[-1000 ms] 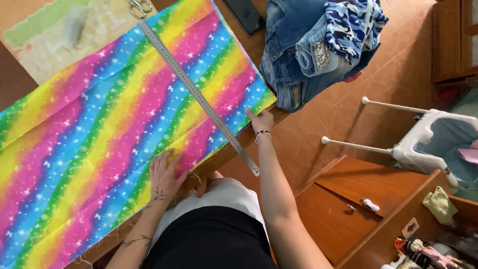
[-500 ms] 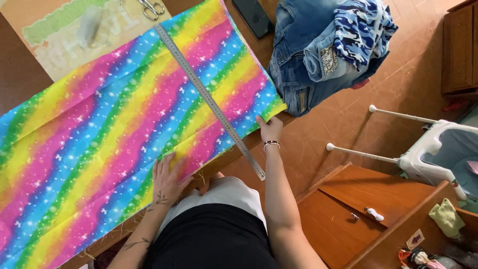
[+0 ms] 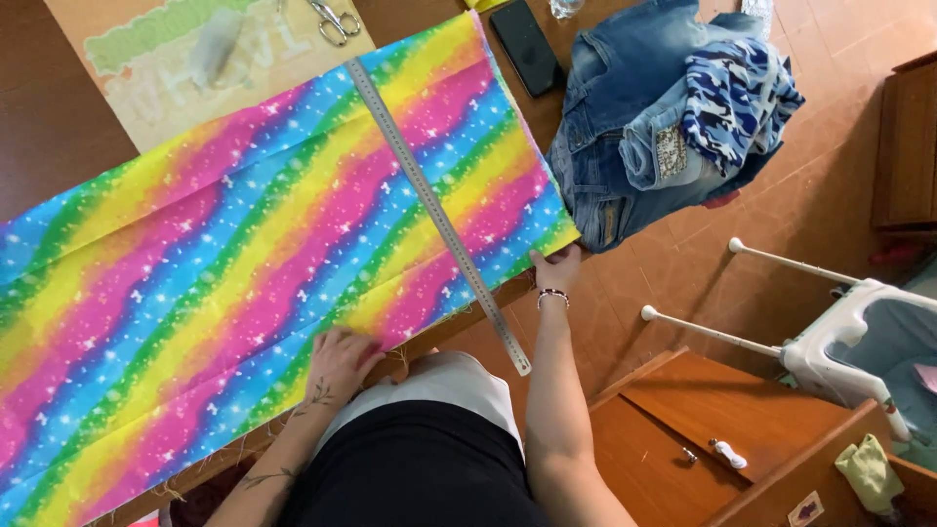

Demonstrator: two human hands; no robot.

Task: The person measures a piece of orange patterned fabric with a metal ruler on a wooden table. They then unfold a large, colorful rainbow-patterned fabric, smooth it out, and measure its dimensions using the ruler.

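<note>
Ruler [image 3: 434, 210] diagonal across rainbow fabric [image 3: 224, 293]

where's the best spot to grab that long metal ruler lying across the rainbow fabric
Probably the near end of the metal ruler, which juts past the rainbow fabric and the table edge, so fingers can pinch it from above and below. Come from the person's side, between the left hand and right hand. Elsewhere it lies flat on the cloth.
</note>
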